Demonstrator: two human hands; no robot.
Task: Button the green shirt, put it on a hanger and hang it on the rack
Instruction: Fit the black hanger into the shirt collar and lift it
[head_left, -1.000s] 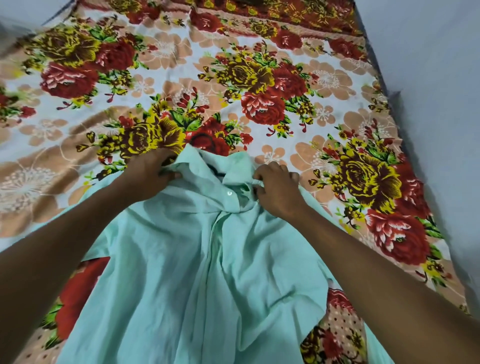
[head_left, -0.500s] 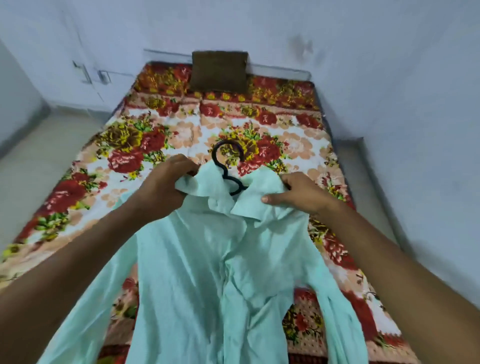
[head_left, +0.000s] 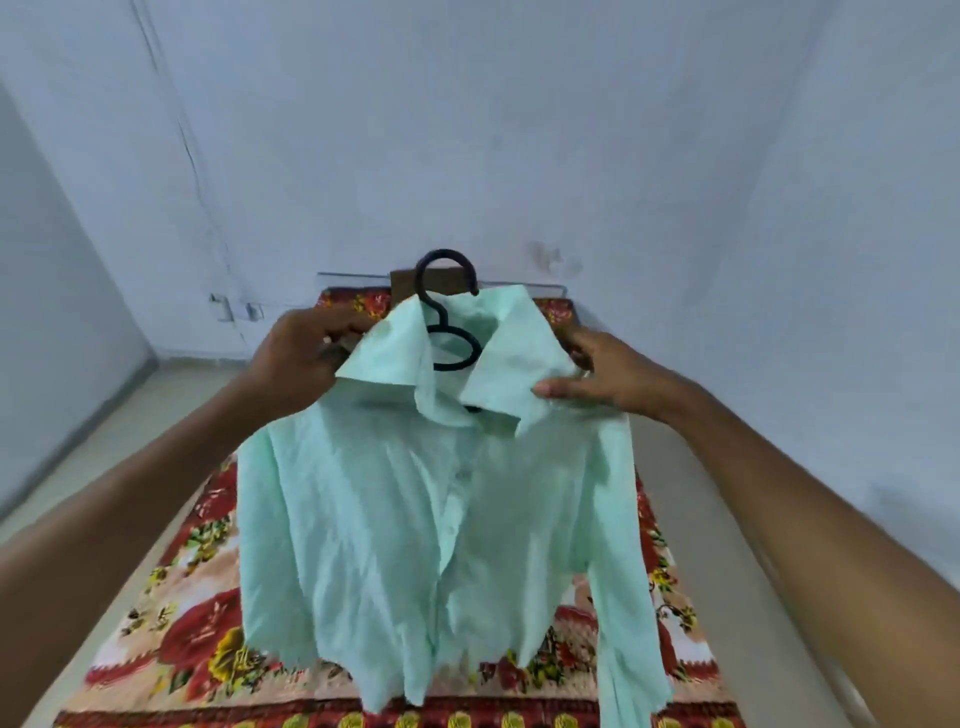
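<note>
Mint-green cloth fills the middle of your view: the shirt (head_left: 395, 519) hangs in the air in front of you, on a black hanger (head_left: 447, 306) whose hook stands up at 12 o'clock above the open collar. Your left hand (head_left: 298, 358) sits at about 10 o'clock from the shirt's centre, fingers curled round the left shoulder edge just behind the collar flap. Your right hand (head_left: 605, 382) is at about 2 o'clock, thumb pressed on the front of the right collar point and fingers behind it, so it pinches the cloth there. The front placket runs down the middle with a button faintly visible partway down; the picture is too soft to tell how many buttons are done up. The right sleeve trails down toward 5 o'clock, and the hem hangs loose at 6 o'clock. Beneath the shirt lies a bed (head_left: 197, 644) covered with a red, yellow and peach flowered sheet, with a dark brown pillow (head_left: 402, 286) at its far end, just behind the hook. Pale blue walls (head_left: 675, 156) close the room beyond, and a bare floor (head_left: 130, 415) runs along the bed at 9 o'clock.
</note>
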